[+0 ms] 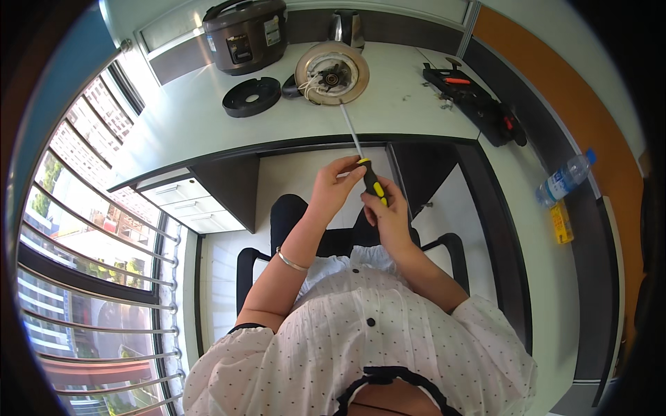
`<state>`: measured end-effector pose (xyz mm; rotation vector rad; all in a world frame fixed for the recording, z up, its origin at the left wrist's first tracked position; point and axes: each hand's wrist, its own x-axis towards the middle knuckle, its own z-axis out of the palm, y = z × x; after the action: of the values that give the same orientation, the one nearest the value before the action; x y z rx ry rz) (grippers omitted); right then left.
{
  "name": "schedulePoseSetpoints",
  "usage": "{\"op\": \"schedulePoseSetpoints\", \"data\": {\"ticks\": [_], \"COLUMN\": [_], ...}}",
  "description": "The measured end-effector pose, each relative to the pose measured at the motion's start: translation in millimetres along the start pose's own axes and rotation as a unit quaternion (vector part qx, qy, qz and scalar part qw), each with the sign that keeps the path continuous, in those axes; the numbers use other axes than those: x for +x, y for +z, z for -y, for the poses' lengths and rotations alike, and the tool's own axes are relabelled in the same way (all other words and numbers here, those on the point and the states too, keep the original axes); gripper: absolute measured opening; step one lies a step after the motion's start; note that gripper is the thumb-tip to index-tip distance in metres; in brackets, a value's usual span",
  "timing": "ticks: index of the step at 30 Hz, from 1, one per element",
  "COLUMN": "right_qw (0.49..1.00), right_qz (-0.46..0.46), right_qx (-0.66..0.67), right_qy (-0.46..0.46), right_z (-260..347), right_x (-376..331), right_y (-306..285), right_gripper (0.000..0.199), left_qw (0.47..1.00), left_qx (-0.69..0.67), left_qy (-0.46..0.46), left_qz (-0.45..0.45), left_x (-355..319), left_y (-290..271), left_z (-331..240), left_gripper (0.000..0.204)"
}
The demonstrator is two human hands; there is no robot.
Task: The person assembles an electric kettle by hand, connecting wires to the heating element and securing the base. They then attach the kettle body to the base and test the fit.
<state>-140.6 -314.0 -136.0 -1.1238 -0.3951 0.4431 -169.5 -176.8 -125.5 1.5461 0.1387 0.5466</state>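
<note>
At frame centre, your right hand [388,211] is closed around the black-and-yellow screwdriver [368,173] handle, your left hand [333,184] pinches its shaft, tip reaching the opened round appliance base [331,73] on the table [187,118] above.

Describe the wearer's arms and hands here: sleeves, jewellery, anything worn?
Both hands are bare, no gloves. The left hand has a thin silver bangle on its wrist. The right hand wears nothing visible. Short puffed white sleeves with small dark dots and dark trim end above the elbows.

Rice cooker [244,35] behind ring base [251,96], left of kettle [331,73].
</note>
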Motion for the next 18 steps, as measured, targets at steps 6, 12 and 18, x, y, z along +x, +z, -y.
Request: {"op": "schedulePoseSetpoints", "data": {"ticks": [6,12,18], "right_qw": [0.999,0.999,0.999], "right_qz": [-0.036,-0.015,-0.007], "right_qx": [0.023,0.029,0.007], "right_qy": [-0.023,-0.02,-0.034], "right_z": [17,27,29], "right_x": [23,39,61], "right_y": [-10,-9,4], "right_gripper": [0.027,0.021,0.026], "left_qw": [0.999,0.998,0.998], "left_qx": [0.051,0.041,0.038], "left_qy": [0.008,-0.02,-0.027], "left_qz": [-0.005,0.034,0.033], "left_x": [-11,-17,-22], "left_y": [-8,-12,-17], "left_z": [15,22,17], "left_gripper": [0.031,0.028,0.027]}}
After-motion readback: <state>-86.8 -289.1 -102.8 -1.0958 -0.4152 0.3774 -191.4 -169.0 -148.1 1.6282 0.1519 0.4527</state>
